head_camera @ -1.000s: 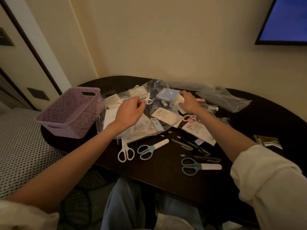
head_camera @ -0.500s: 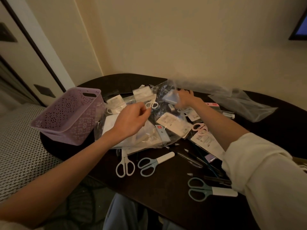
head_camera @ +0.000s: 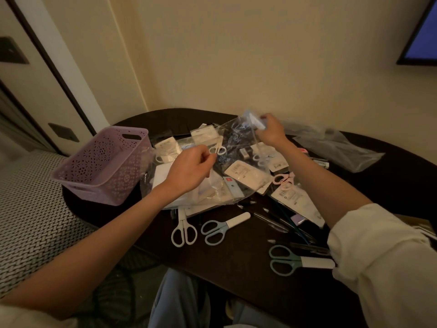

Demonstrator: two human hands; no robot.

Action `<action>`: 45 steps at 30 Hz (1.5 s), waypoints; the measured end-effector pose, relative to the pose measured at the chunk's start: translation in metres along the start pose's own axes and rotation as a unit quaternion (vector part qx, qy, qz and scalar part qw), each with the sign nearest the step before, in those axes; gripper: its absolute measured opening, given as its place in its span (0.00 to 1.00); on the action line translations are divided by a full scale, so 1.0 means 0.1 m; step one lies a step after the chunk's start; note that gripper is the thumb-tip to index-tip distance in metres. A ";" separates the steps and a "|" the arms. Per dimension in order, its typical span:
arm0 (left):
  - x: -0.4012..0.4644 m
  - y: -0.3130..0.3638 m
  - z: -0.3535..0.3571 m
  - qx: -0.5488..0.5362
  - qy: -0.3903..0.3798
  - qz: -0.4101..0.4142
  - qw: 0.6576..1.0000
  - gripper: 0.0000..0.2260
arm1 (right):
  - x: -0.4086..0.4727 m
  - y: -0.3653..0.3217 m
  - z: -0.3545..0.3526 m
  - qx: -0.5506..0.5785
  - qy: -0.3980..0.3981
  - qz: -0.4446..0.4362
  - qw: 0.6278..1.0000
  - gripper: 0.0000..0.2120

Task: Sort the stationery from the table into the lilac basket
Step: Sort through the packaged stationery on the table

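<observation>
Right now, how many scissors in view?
5: small white pair near the left hand; pink pair in the pile; white, blue and teal on the table's near side. More may be hidden.

The room is dim and warm yellow, the dark table (head_camera: pixel 248 275) swallowing detail. A blue screen (head_camera: pixel 423 31) glows at the upper right. The right hand (head_camera: pixel 270 131) is motion-blurred, and the clear bag (head_camera: pixel 236 138) just below its fingers glints with soft glare. Wide-angle distortion bends the door frame (head_camera: pixel 47 58) at the left edge.
</observation>
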State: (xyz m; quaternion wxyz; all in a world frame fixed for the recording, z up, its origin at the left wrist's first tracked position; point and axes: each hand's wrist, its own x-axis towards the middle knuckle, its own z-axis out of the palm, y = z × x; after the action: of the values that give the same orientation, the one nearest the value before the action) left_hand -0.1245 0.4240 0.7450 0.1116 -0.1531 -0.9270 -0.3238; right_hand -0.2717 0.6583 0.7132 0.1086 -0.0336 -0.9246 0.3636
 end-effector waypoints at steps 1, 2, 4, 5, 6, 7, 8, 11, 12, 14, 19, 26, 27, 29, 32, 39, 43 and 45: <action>-0.01 0.00 -0.01 -0.001 0.000 -0.003 1.000 0.14 | -0.09 -0.07 -0.08 0.061 0.032 0.017 0.997 0.22; -0.03 0.01 -0.02 -0.002 0.000 -0.005 1.000 0.14 | -0.19 -0.13 -0.16 0.120 0.062 0.032 0.990 0.20; -0.07 0.02 -0.05 -0.004 -0.001 -0.005 1.000 0.13 | -0.44 -0.26 -0.33 0.193 0.115 0.040 0.974 0.16; -0.09 0.02 -0.06 -0.006 0.000 -0.005 1.000 0.13 | -0.57 -0.32 -0.41 0.214 0.131 0.032 0.968 0.13; -0.11 0.03 -0.07 -0.010 0.000 -0.005 1.000 0.13 | -0.69 -0.36 -0.48 0.231 0.143 0.015 0.962 0.11; -0.13 0.03 -0.08 -0.014 0.000 -0.006 1.000 0.13 | -0.82 -0.41 -0.54 0.243 0.154 -0.007 0.958 0.08; -0.16 0.03 -0.09 -0.021 -0.001 -0.007 1.000 0.13 | -0.94 -0.46 -0.60 0.246 0.165 -0.030 0.955 0.06; -0.22 0.04 -0.11 -0.046 -0.011 -0.013 0.999 0.14 | -1.30 -0.62 -0.70 0.265 0.192 -0.089 0.941 0.08; -0.25 0.04 -0.11 -0.055 -0.015 -0.016 0.998 0.14 | -1.43 -0.67 -0.71 0.282 0.201 -0.098 0.933 0.10; -0.28 0.06 -0.11 -0.071 -0.021 -0.025 0.997 0.14 | -1.65 -0.77 -0.73 0.325 0.223 -0.118 0.911 0.10; -0.31 0.06 -0.14 -0.141 -0.039 -0.073 0.987 0.12 | -2.00 -0.86 -0.69 0.381 0.203 -0.132 0.892 0.05; -0.33 0.04 -0.25 -0.222 -0.089 -0.110 0.965 0.09 | -1.93 -0.79 -0.32 0.265 0.060 -0.002 0.962 0.09; -0.33 0.03 -0.26 -0.223 -0.092 -0.109 0.964 0.09 | -1.92 -0.81 -0.29 0.244 0.040 0.008 0.969 0.09; -0.32 0.03 -0.27 -0.220 -0.092 -0.108 0.965 0.09 | -1.87 -0.82 -0.19 0.218 -0.001 0.025 0.976 0.08; -0.32 0.02 -0.28 -0.220 -0.096 -0.106 0.965 0.09 | -1.77 -0.82 -0.03 0.224 -0.083 0.077 0.968 0.14; -0.35 0.03 -0.32 -0.219 -0.113 -0.093 0.965 0.10 | -1.60 -0.85 0.15 0.304 -0.157 0.179 0.922 0.22; -0.34 0.02 -0.33 -0.233 -0.111 -0.104 0.961 0.09 | -1.60 -0.87 0.37 0.303 -0.155 0.186 0.922 0.28; -0.33 0.02 -0.34 -0.234 -0.110 -0.107 0.960 0.08 | -1.60 -0.87 0.44 0.300 -0.164 0.184 0.922 0.27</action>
State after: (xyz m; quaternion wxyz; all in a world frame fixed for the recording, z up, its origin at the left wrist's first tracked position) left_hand -0.0893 0.3974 0.7620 -0.0658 -0.1093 -0.8427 -0.5230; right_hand -0.1246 0.5428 0.7128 -0.1084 -0.1083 -0.7546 0.6381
